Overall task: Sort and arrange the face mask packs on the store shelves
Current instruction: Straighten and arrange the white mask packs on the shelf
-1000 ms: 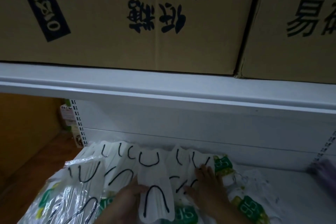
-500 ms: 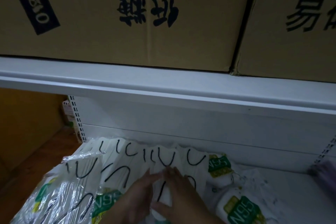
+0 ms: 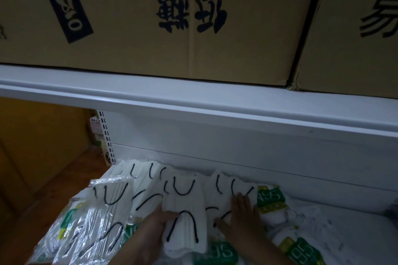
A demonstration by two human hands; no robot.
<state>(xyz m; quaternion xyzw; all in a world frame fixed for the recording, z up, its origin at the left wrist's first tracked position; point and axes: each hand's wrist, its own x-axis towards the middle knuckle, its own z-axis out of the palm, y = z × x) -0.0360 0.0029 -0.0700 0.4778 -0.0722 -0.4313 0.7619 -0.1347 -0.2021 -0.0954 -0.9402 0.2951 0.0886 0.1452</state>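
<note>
Hands work low over the lower shelf (image 3: 336, 211): the left hand (image 3: 155, 228) grips the near-left edge of a white mask pack (image 3: 185, 206), while the right hand (image 3: 241, 215) lies flat, fingers straight, on the next packs (image 3: 228, 189). Cartons (image 3: 150, 17) fill the upper shelf (image 3: 193, 101), and a clear-wrapped bundle (image 3: 94, 221) crowds the shelf's left edge. Half a second ago both hands met on one pack; now they are apart.

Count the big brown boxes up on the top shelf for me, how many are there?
2. One wide cardboard box fills the left and middle of the upper shelf. A second box stands beside it at the right. Both run past the picture's edges, so more may be hidden.
</note>
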